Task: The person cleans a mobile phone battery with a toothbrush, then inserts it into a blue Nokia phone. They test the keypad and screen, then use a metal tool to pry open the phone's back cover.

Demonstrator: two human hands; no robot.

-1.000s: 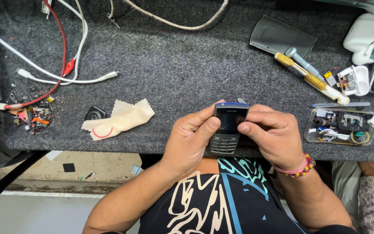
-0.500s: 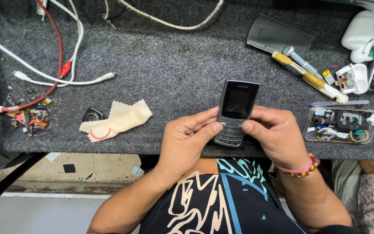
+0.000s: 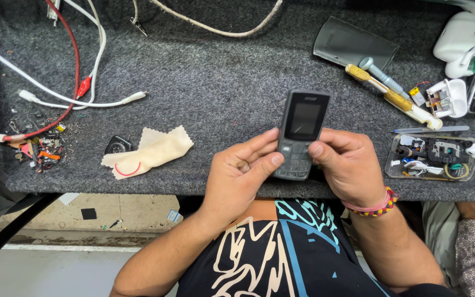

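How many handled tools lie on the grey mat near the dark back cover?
2: a blue-grey handled tool just below the dark back cover, and a yellow-handled tool lying alongside it, both diagonal. Others may be hidden off the right edge.

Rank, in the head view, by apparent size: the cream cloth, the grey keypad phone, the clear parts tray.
1. Clear parts tray and cream cloth: too alike to separate.
2. Grey keypad phone, though partly covered by both hands.
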